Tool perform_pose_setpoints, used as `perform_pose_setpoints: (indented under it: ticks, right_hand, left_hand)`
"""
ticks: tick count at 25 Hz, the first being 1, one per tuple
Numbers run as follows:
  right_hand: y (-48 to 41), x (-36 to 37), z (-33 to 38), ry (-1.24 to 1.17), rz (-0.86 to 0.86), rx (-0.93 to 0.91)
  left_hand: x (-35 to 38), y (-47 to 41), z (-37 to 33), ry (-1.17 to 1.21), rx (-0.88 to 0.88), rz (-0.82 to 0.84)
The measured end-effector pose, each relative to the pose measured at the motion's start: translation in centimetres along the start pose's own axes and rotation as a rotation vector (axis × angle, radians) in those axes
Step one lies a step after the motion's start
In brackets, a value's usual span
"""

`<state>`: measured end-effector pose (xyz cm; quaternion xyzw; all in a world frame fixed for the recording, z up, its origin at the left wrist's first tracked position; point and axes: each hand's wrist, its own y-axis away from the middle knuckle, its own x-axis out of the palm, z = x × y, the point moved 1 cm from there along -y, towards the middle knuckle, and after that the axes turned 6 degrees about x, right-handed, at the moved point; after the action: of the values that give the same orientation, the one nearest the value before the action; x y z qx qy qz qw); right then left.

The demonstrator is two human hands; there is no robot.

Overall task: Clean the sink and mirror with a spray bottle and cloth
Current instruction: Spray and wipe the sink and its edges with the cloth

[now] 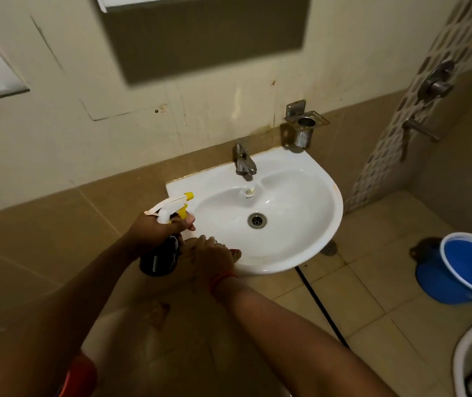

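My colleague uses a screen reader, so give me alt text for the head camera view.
A person's left hand aims a dark spray bottle at a white wall-mounted sink, while the right hand rests on its front rim. A blue bucket stands on the tiled floor.

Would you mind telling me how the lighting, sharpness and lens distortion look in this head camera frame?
Head view: dim, warm light; the white sink is the brightest area, with soft glare in its basin. The mirror edges and wall lines bow from wide-angle distortion. The left hand on the spray bottle and the right hand at the rim are slightly soft, and both forearms nearest the lens are blurred.
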<state>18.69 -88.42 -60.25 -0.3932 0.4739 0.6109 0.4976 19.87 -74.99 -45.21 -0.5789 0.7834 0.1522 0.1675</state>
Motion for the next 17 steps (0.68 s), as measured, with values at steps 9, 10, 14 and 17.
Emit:
perform_pose_setpoints:
  ticks: [9,10,14,17]
  right_hand:
    - [3.3,-5.8,-15.5,0.342,0.114,-0.278]
    - [2.9,-7.0,-16.3,0.348,0.195,-0.277]
    - [4.6,-8.7,-17.5,0.298,0.090,-0.089]
    - [9.4,-7.5,-16.1,-0.530,-0.347,0.624]
  left_hand:
    - [3.1,-3.2,-1.1,0.003,0.070,0.122]
    - [3.1,-3.2,-0.9,0.010,0.069,0.117]
    - [2.7,-2.8,-0.8,0.009,0.089,0.111]
    - [2.2,-3.2,-1.2,-0.050,0.075,0.127]
